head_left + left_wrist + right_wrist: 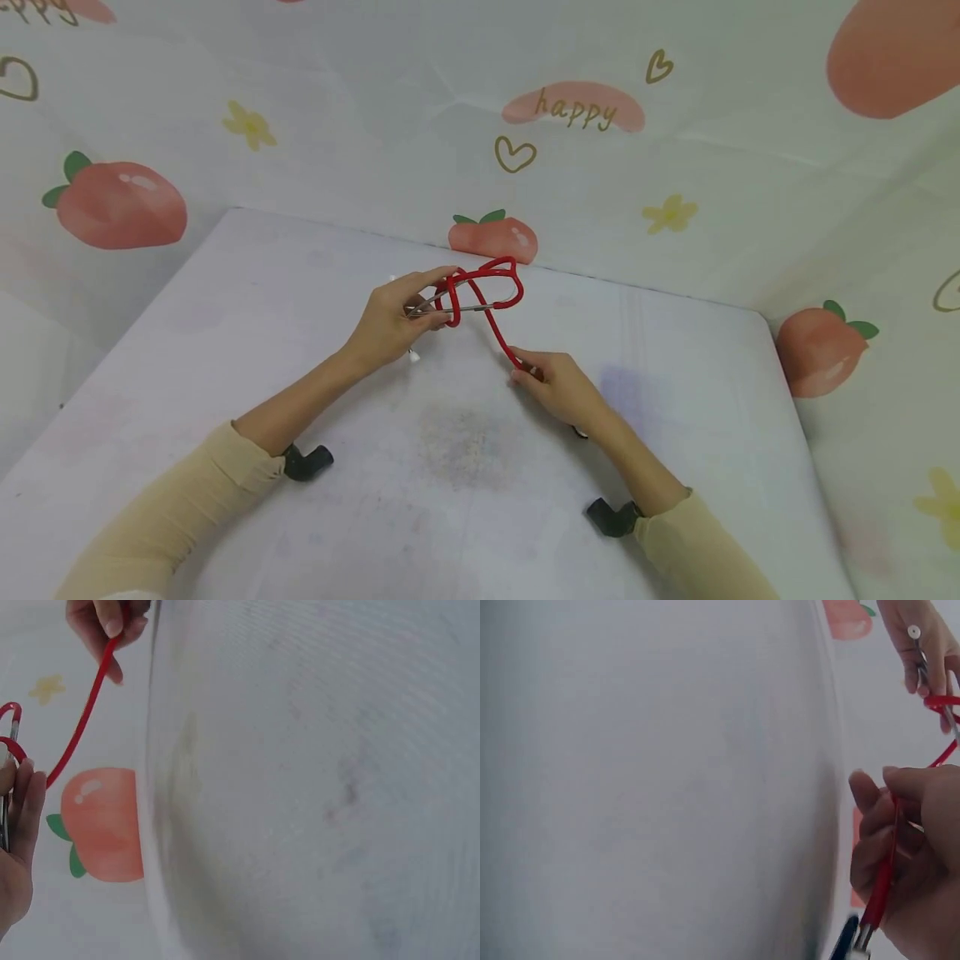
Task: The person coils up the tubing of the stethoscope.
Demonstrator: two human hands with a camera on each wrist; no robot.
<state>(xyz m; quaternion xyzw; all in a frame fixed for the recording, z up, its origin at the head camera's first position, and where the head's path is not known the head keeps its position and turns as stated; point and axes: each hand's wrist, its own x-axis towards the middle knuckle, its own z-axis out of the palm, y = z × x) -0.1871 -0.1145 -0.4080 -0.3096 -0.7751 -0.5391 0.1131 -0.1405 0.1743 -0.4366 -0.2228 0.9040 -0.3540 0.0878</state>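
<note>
A stethoscope with red tubing (497, 330) is held above the table between both hands. My left hand (393, 312) grips its metal ear tubes (474, 308), with the tubing looped around them; a white ear tip (414, 356) shows below this hand. In the right wrist view, another look at an ear tip (914, 632) shows it beside the left hand. My right hand (558, 385) pinches the tubing, which stretches taut from the loops. Past the right palm, the tubing ends at the metal chestpiece (861, 941), partly cut off by the frame. The left fingers hide part of the ear tubes.
A white table (337, 517) lies beneath both hands. A white backdrop (375, 108) printed with peaches, hearts and flowers rises behind it. Black wrist mounts (309, 463) project from both sleeves.
</note>
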